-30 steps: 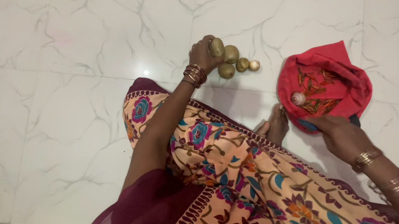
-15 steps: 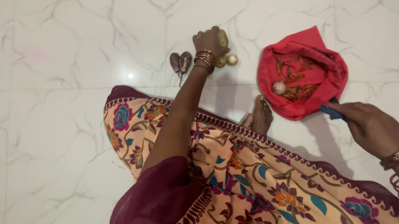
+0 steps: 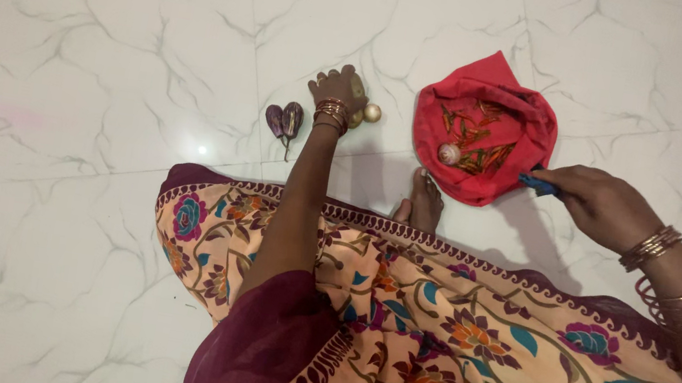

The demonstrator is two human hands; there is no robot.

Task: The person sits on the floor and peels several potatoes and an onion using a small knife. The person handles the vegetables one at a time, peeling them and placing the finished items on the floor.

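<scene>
My left hand (image 3: pixel 337 89) is curled around a greenish-brown potato (image 3: pixel 359 88) on the white marble floor (image 3: pixel 100 87), beside two small purple eggplants (image 3: pixel 284 120). My right hand (image 3: pixel 595 205) pinches the blue edge of the red cloth bag (image 3: pixel 483 123), which lies open with red chillies (image 3: pixel 471 130) and one pale onion (image 3: pixel 449 153) inside.

Evenly lit from overhead, fairly bright; small hot glare spot on the glossy marble floor (image 3: pixel 202 150) left of the patterned cloth (image 3: pixel 429 326). Soft shadows cast toward the lower right of the left hand (image 3: pixel 335 89), right hand (image 3: pixel 599 205) and red cloth bag (image 3: pixel 485 128). Whites slightly pinkish, colours saturated. Mostly sharp at centre; mild softness and compression smear on skin and bangles, slight wide-angle stretch at the corners
</scene>
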